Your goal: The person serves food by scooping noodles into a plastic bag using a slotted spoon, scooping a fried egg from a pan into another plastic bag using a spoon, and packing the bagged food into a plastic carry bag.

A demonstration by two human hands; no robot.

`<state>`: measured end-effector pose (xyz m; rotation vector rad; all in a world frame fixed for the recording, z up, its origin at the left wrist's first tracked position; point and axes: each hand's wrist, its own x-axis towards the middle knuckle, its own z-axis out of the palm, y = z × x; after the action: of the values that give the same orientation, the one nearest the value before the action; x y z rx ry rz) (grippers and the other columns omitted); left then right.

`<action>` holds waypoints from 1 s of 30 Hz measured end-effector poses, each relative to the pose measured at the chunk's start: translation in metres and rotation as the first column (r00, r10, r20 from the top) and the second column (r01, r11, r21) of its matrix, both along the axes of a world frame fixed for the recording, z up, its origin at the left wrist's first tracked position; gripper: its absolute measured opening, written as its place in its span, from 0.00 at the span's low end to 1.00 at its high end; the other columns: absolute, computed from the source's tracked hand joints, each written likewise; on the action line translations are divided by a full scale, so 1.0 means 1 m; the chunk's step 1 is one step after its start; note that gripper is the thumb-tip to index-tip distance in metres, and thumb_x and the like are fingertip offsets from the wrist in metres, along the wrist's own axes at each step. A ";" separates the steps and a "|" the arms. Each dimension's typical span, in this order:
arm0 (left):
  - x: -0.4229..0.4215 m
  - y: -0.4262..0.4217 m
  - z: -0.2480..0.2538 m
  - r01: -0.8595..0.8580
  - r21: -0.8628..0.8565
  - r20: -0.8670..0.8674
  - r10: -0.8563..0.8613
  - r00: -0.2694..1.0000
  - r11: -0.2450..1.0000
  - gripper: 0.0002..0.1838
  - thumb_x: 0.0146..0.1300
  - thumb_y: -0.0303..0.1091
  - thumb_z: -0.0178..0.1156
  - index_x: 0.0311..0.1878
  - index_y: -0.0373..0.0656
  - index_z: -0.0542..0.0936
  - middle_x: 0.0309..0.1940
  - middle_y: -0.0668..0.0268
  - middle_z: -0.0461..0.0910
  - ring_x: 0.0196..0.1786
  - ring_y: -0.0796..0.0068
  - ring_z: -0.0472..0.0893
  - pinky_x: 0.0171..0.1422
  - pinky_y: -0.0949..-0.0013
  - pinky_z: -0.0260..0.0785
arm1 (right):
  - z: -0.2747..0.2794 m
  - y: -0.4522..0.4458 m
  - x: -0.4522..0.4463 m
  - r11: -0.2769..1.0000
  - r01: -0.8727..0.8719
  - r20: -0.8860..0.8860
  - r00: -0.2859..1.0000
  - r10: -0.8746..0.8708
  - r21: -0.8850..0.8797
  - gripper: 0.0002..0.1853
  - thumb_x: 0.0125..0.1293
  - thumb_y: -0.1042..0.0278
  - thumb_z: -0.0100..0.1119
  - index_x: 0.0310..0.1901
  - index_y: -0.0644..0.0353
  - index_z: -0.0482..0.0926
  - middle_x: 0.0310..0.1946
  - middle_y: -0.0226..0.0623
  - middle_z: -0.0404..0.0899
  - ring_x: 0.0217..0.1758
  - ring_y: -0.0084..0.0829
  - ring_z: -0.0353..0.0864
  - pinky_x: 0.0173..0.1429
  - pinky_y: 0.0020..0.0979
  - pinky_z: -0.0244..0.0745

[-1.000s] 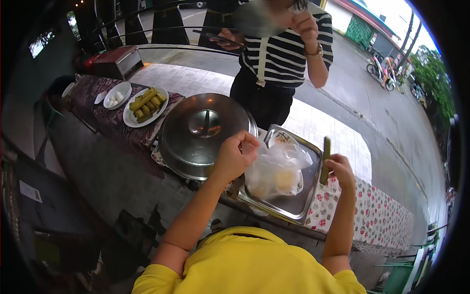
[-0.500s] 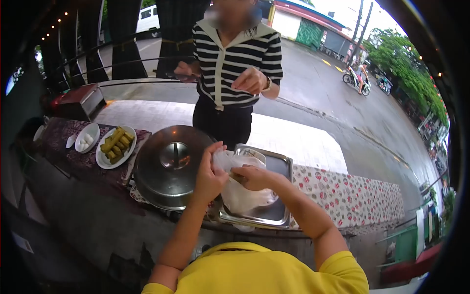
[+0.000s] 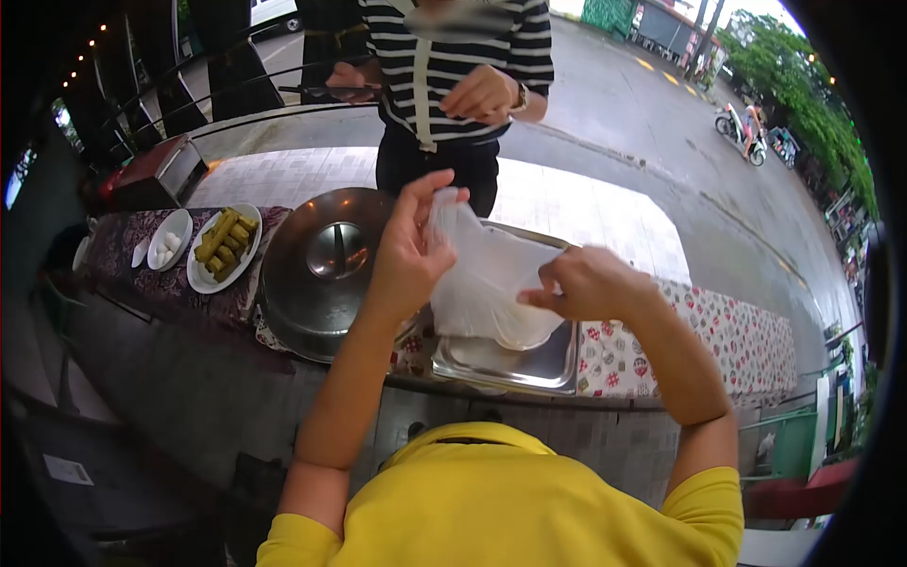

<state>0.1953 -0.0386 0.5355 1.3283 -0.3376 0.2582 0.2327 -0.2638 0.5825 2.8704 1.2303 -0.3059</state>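
A white translucent plastic bag (image 3: 482,283) hangs over a steel tray (image 3: 510,371). My left hand (image 3: 416,236) grips the bag's upper left edge between thumb and fingers. At the bag's right side, my right hand (image 3: 590,283) has its fingers curled round the upper right edge, the thumb pointing left across the bag. What lies inside the bag cannot be made out. Left of the tray, beside my left forearm, stands a large round pot with a shiny steel lid (image 3: 302,293).
Leaf-wrapped rolls lie on a white plate (image 3: 200,280), beside a bowl of eggs (image 3: 171,238). A patterned cloth (image 3: 699,340) covers the table at right. Across the table stands a person in a striped top (image 3: 444,71), holding a phone (image 3: 331,91). A motorcycle (image 3: 742,137) is on the road.
The green roll was in my right hand, then at the bag's mouth, and no longer shows. The bag has been raised and spread, and my right hand has moved to its right side.
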 end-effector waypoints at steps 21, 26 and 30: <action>-0.017 -0.064 0.089 0.025 0.100 0.092 -0.034 0.995 0.995 0.07 0.54 0.20 0.62 0.35 0.37 0.75 0.31 0.73 0.75 0.31 0.87 0.73 0.36 0.80 0.66 | -0.132 -0.084 0.053 0.664 0.674 -0.364 0.737 -0.570 0.324 0.15 0.64 0.59 0.57 0.43 0.63 0.74 0.32 0.39 0.79 0.38 0.24 0.77 0.41 0.25 0.71; -0.005 -0.077 0.086 0.005 0.241 0.165 -0.046 0.985 0.971 0.07 0.53 0.20 0.63 0.32 0.38 0.74 0.30 0.75 0.71 0.31 0.87 0.70 0.37 0.82 0.64 | -0.210 -0.063 0.023 0.521 0.799 -0.832 0.487 -0.267 0.300 0.17 0.60 0.73 0.57 0.51 0.64 0.67 0.30 0.42 0.79 0.22 0.28 0.80 0.24 0.28 0.77; -0.005 -0.073 0.078 -0.055 0.304 0.011 0.054 0.998 0.951 0.09 0.53 0.22 0.66 0.29 0.41 0.72 0.25 0.77 0.68 0.30 0.91 0.67 0.33 0.84 0.60 | -0.219 -0.042 0.008 0.426 0.838 -0.871 0.452 -0.193 0.340 0.16 0.60 0.78 0.53 0.49 0.67 0.66 0.30 0.44 0.79 0.21 0.30 0.81 0.22 0.29 0.79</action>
<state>0.1906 -0.1114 0.6132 1.6432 -0.3531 0.2609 0.2405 -0.3063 0.3640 4.0894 0.0929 -1.4301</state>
